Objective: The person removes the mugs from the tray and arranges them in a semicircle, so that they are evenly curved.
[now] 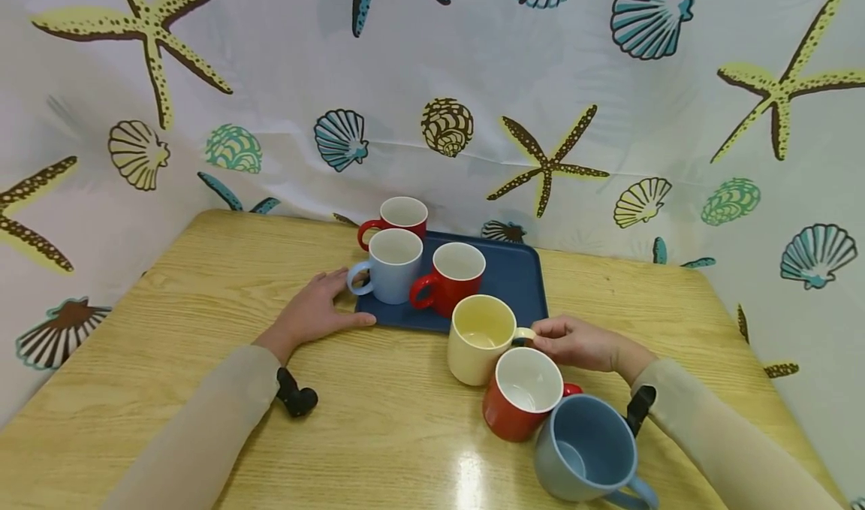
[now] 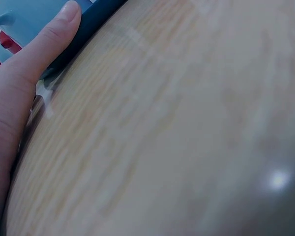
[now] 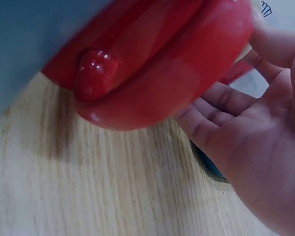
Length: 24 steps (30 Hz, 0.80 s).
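My right hand (image 1: 574,342) pinches the handle of a yellow mug (image 1: 473,356), which stands upright, overlapping the near edge of a dark blue tray (image 1: 513,277) in the head view. At the tray's left front corner, my left hand (image 1: 317,311) rests with its thumb stretched along the front rim. Beside its fingers a light blue mug (image 1: 392,273) sits on the tray. A red mug (image 1: 456,288) stands to that mug's right, and another red mug (image 1: 405,211) is behind it. In the right wrist view, a red handle (image 3: 177,88) looms in front of my right fingers.
A red-orange mug (image 1: 510,412) with a white inside stands on the wooden table (image 1: 378,427) just nearer than the yellow one. Close to my right forearm is a large grey-blue mug (image 1: 581,450). A curtain (image 1: 405,67) printed with shells and starfish hangs behind the table.
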Each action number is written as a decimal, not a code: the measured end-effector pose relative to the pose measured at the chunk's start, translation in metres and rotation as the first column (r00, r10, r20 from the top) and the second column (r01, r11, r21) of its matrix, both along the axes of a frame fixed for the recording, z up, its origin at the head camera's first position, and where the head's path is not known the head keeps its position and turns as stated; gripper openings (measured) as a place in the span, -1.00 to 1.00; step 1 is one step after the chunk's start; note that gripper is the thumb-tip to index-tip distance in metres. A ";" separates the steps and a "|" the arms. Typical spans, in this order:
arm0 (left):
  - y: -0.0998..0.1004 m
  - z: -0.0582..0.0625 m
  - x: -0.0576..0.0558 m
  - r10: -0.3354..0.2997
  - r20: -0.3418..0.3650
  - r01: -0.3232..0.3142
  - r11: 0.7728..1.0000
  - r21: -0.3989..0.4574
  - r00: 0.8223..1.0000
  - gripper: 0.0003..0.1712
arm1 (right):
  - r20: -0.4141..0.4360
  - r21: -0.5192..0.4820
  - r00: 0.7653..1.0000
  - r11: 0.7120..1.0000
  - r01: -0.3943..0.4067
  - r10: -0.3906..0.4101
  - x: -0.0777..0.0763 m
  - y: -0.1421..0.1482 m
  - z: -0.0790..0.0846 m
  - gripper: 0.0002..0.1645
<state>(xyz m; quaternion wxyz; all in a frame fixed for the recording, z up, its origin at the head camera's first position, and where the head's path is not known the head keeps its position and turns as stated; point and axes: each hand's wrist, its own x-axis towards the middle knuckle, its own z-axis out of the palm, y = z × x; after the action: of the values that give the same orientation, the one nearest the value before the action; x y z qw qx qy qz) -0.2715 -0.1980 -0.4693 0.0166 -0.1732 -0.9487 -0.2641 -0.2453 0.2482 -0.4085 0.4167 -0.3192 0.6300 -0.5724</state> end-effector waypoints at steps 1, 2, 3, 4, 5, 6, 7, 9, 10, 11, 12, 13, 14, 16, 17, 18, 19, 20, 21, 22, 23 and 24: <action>0.000 0.000 0.000 0.000 0.000 0.000 1.000 0.001 1.000 0.14 | 0.002 0.003 1.000 1.000 -0.004 0.004 0.000 0.000 0.000 -0.70; 0.000 0.000 0.000 -0.003 0.000 0.003 1.000 0.002 1.000 0.14 | 0.003 0.003 1.000 1.000 -0.009 0.009 0.000 0.000 0.000 -0.70; 0.000 0.000 0.000 -0.007 -0.002 0.007 1.000 0.005 1.000 0.13 | 0.005 0.004 1.000 1.000 -0.012 0.012 0.000 0.000 0.000 -0.70; 0.000 0.000 -0.001 -0.007 -0.003 0.007 1.000 0.004 1.000 0.13 | 0.005 0.004 1.000 1.000 -0.014 0.014 0.000 0.000 -0.001 -0.70; 0.000 -0.001 -0.001 -0.011 -0.004 0.011 1.000 0.002 1.000 0.13 | 0.005 0.002 1.000 1.000 -0.016 0.016 0.000 0.000 -0.001 -0.70; 0.000 -0.001 -0.001 -0.011 -0.004 0.011 1.000 0.003 1.000 0.12 | 0.004 0.002 1.000 1.000 -0.019 0.019 0.000 0.000 -0.001 -0.71; 0.000 -0.001 -0.001 -0.017 -0.004 0.017 1.000 0.003 1.000 0.12 | 0.005 0.005 1.000 1.000 -0.018 0.018 0.000 -0.001 -0.002 -0.71; 0.000 -0.001 -0.002 -0.020 -0.007 0.020 1.000 0.004 1.000 0.12 | -0.004 0.013 1.000 1.000 -0.018 0.018 0.000 -0.001 -0.003 -0.71; -0.001 -0.001 -0.002 -0.024 -0.010 0.024 1.000 0.003 1.000 0.12 | -0.010 0.017 1.000 1.000 -0.019 0.019 0.000 -0.001 -0.004 -0.71; -0.001 -0.001 -0.002 -0.029 -0.011 0.030 1.000 0.003 1.000 0.12 | -0.015 0.023 1.000 1.000 -0.019 0.019 0.000 -0.002 -0.005 -0.71; -0.001 -0.001 -0.003 -0.029 -0.012 0.029 1.000 0.004 0.999 0.11 | -0.020 0.030 1.000 0.999 -0.019 0.020 0.000 -0.002 -0.005 -0.71; -0.001 -0.001 -0.003 -0.031 -0.013 0.031 0.999 0.004 0.999 0.11 | -0.024 0.035 1.000 0.999 -0.019 0.020 0.000 -0.002 -0.006 -0.71; -0.001 -0.001 -0.003 -0.029 -0.014 0.029 1.000 0.006 0.999 0.12 | -0.027 0.038 0.999 0.999 -0.021 0.022 0.000 -0.002 -0.007 -0.71; -0.001 -0.001 -0.003 -0.031 -0.013 0.032 0.999 0.006 0.999 0.11 | -0.026 0.041 0.999 0.999 -0.021 0.022 -0.001 -0.003 -0.008 -0.72; -0.001 -0.001 -0.003 -0.030 -0.012 0.030 1.000 0.005 0.999 0.12 | -0.023 0.041 0.999 0.999 -0.021 0.022 -0.001 -0.003 -0.009 -0.73; 0.000 -0.001 -0.002 -0.027 -0.010 0.027 1.000 0.007 1.000 0.12 | -0.022 0.042 1.000 0.999 -0.021 0.022 -0.001 -0.003 -0.009 -0.73; 0.000 -0.001 -0.002 -0.025 -0.008 0.025 1.000 0.007 1.000 0.12 | -0.020 0.040 1.000 0.999 -0.022 0.023 -0.001 -0.003 -0.010 -0.74; 0.000 -0.001 -0.002 -0.025 -0.008 0.026 1.000 0.008 1.000 0.12 | -0.018 0.045 1.000 0.999 -0.018 0.019 -0.001 -0.003 -0.011 -0.74; 0.000 -0.001 -0.002 -0.027 -0.006 0.027 1.000 0.009 1.000 0.12 | -0.019 0.049 1.000 0.999 -0.015 0.016 -0.002 -0.003 -0.011 -0.75; 0.000 -0.001 -0.002 -0.026 -0.006 0.026 1.000 0.011 1.000 0.12 | -0.020 0.053 1.000 0.999 -0.012 0.013 -0.002 -0.003 -0.012 -0.75; 0.000 -0.001 -0.002 -0.028 -0.007 0.028 1.000 0.014 1.000 0.11 | -0.023 0.057 1.000 0.998 -0.011 0.012 -0.003 -0.004 -0.012 -0.76; 0.000 0.000 -0.002 -0.028 -0.009 0.028 0.999 0.017 1.000 0.10 | -0.027 0.065 1.000 0.998 -0.007 0.008 -0.003 -0.004 -0.012 -0.76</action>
<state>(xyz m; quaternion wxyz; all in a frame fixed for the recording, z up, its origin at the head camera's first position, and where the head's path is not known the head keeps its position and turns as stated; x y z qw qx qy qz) -0.2732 -0.1981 -0.4695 0.0186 -0.1873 -0.9438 -0.2716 -0.2488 0.2443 -0.4204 0.4205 -0.3156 0.6525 -0.5458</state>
